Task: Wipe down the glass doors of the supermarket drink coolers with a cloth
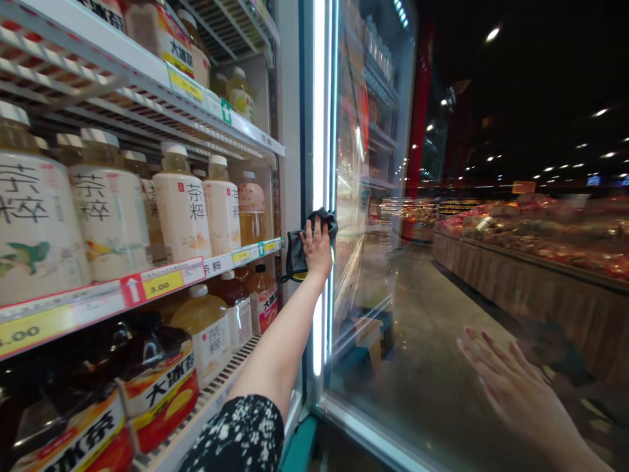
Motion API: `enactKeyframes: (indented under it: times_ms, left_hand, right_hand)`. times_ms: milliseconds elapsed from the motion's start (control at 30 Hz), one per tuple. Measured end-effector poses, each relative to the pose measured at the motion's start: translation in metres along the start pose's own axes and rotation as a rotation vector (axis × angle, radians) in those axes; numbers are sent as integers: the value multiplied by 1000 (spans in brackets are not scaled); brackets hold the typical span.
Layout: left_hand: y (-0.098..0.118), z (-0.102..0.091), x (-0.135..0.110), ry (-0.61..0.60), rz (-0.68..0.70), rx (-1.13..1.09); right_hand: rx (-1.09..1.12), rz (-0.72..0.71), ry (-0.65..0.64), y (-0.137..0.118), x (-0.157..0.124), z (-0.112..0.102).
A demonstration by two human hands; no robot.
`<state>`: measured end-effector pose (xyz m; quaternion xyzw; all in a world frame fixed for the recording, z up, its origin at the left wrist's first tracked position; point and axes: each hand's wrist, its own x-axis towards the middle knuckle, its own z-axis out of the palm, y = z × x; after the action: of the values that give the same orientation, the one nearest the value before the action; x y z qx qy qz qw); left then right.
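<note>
My left hand (317, 249) reaches out at arm's length and holds a dark cloth (296, 254) against the lit inner edge of the fridge door frame (319, 131). The cloth bunches above and to the left of the fingers. My right hand (511, 383) lies flat on the open glass door (383, 295) at the lower right, fingers spread and holding nothing. The sleeve on my left arm is black with a white flower print.
Fridge shelves (162, 278) on the left carry several tea bottles (184, 206) with yellow price tags; larger bottles (157, 387) stand below. Through the glass a shop aisle and long produce counters (540, 269) show on the right.
</note>
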<state>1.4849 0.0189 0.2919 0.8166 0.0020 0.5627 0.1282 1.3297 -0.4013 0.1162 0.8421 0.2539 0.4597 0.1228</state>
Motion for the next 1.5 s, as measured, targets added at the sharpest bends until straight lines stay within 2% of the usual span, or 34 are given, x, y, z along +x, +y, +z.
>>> enactKeyframes:
  times_ms: [200, 433, 533, 600, 667, 767, 833, 900, 967, 1000, 1033, 1100, 1167, 1200, 1267, 1333, 1400, 1467, 1500]
  left_hand:
    - [-15, 25, -90, -57, -56, 7]
    - [-33, 47, -221, -139, -257, -172]
    - [-23, 56, -271, -118, -365, -217]
    - [-4, 66, -295, -90, -442, -253]
    - [29, 77, -311, -61, -513, -293]
    - [94, 85, -328, -68, -531, -357]
    - [136, 81, -338, -181, -372, -440]
    - [163, 72, -347, -372, -97, -526]
    - [169, 64, -350, -521, 109, -577]
    - [164, 62, -348, -525, 102, -583]
    - [157, 61, -344, -480, 22, -577]
    - [140, 66, -333, -307, -243, -535]
    - [135, 75, -327, -146, -470, -469]
    - [139, 79, -328, -109, -520, -448]
    - [161, 86, -343, -102, -531, -442]
    - [190, 89, -372, -159, -434, -460]
    - [211, 88, -405, -291, -191, -494]
    - [217, 84, -427, -413, 9, -515]
    - [214, 83, -431, -442, 39, -514]
  right_hand:
    - [-8, -29, -8, 6, -3, 3]
    - [33, 43, -47, -1, -4, 1]
    - [18, 50, -56, 0, -4, 2]
    - [13, 42, -64, 1, -5, 3]
    - [14, 38, -80, 4, -4, 2]
    - [16, 36, -98, 7, 0, -1]
    - [31, 20, -101, 10, 3, -4]
    - [80, -6, -110, 15, 1, -8]
    - [146, -10, -119, 20, -13, -11]
    - [174, 2, -117, 22, -24, -13]
    - [191, 24, -107, 23, -39, -13]
    - [193, 105, -75, 21, -72, -13]
    - [180, 212, -45, 13, -103, -9]
    - [176, 268, -34, 9, -115, -6]
    - [172, 355, -27, -1, -130, -1]
    - [165, 394, -35, -7, -135, 4]
    - [161, 399, -51, -8, -136, 6]
    - [164, 386, -63, -6, -138, 7]
    - [167, 380, -69, -4, -140, 6]
